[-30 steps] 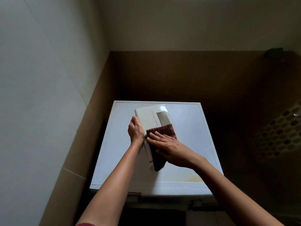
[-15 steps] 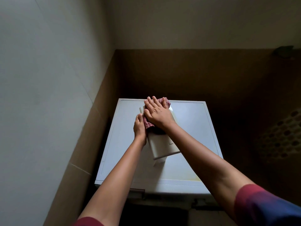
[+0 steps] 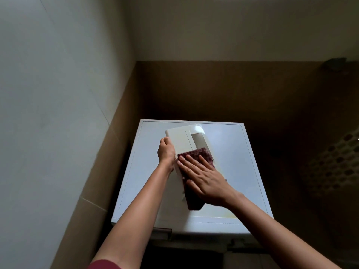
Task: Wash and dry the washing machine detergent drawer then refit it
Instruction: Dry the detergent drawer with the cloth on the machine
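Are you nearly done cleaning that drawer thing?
About halfway, I think. Washing seems done: the drawer lies out on the washing machine top. Drying is in hand: the left hand grips its edge while the right hand presses a dark red cloth flat on it. Left: finish drying, then refit it.
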The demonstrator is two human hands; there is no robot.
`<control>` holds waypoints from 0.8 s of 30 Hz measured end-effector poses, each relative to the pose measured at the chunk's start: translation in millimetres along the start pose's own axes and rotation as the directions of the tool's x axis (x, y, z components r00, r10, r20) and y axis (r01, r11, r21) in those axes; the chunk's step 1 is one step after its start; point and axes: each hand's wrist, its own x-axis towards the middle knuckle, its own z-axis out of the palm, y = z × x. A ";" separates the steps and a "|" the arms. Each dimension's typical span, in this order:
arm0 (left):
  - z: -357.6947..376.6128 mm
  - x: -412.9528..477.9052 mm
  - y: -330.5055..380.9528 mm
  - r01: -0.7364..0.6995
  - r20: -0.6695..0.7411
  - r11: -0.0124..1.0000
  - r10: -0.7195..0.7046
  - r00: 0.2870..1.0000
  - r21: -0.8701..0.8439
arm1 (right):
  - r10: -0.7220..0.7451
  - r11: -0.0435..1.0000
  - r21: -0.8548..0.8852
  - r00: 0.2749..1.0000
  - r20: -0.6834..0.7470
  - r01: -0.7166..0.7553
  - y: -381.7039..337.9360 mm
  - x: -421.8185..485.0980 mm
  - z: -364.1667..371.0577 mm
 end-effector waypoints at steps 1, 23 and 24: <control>0.3 -0.5 -0.2 -0.015 -0.003 0.999 0.015 1.000 0.030 | 0.008 1.000 0.009 1.000 0.002 -0.008 -1.6 -3.5 0.2; 14.1 1.3 -4.0 -0.163 -0.049 0.980 0.170 0.984 0.118 | 0.455 0.878 0.156 0.890 0.020 -0.452 68.9 131.6 -17.5; 15.6 1.5 -4.8 -0.165 -0.064 0.979 0.174 0.983 0.123 | 0.486 0.858 0.174 0.874 0.035 -0.484 73.2 130.1 -16.4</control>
